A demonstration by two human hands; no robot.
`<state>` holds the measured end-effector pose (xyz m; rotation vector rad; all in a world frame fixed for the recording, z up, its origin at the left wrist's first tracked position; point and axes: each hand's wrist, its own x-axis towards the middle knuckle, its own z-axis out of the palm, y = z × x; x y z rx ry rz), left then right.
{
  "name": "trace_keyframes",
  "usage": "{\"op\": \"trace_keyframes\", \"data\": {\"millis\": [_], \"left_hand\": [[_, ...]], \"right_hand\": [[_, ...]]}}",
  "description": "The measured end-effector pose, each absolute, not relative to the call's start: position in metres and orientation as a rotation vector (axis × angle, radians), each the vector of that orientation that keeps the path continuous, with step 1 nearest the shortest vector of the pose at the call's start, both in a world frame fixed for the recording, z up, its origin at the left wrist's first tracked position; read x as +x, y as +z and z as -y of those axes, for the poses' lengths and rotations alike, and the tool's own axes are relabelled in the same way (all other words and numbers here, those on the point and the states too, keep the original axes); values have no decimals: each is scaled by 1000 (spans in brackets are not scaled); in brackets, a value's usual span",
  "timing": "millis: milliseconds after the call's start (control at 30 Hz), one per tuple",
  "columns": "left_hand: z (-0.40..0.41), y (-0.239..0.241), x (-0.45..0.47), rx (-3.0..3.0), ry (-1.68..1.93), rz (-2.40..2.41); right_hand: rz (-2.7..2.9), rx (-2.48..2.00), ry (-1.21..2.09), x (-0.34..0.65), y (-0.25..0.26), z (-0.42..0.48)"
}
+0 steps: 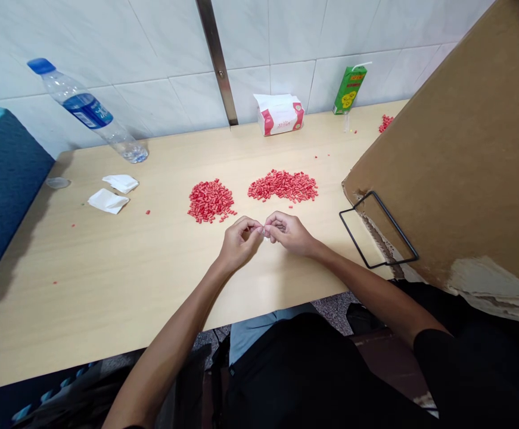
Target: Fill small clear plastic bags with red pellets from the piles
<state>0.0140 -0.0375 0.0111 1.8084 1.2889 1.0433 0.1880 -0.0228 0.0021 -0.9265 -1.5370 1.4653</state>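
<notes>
The left hand [240, 243] and right hand [289, 233] meet above the worktop [161, 280], their fingers [254, 226] pinched together at the tips; anything held there is too small to make out, though it may be a red pellet. Two heaps of red pellets [211, 201] [283, 186] lie apart at 10 and 12 o'clock from the hands, and a smaller heap [385, 123] sits at 2 o'clock beside a cardboard sheet [456, 149]. The pellets are gathered into these heaps, while a few strays remain scattered across the worktop.

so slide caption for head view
Left hand and right hand meet fingertips over a pale wood table beside two heaps of red pellets
</notes>
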Motion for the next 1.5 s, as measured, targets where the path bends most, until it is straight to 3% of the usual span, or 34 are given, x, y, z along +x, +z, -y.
{"op": "trace_keyframes", "data": {"millis": [300, 1500], "left_hand": [[42, 10, 17, 1862, 1141, -1309], [41, 10, 14, 1775, 1106, -1307]], "right_hand": [[1399, -780, 1625, 189, 2, 18], [1486, -844, 1464, 190, -1, 22]]}}
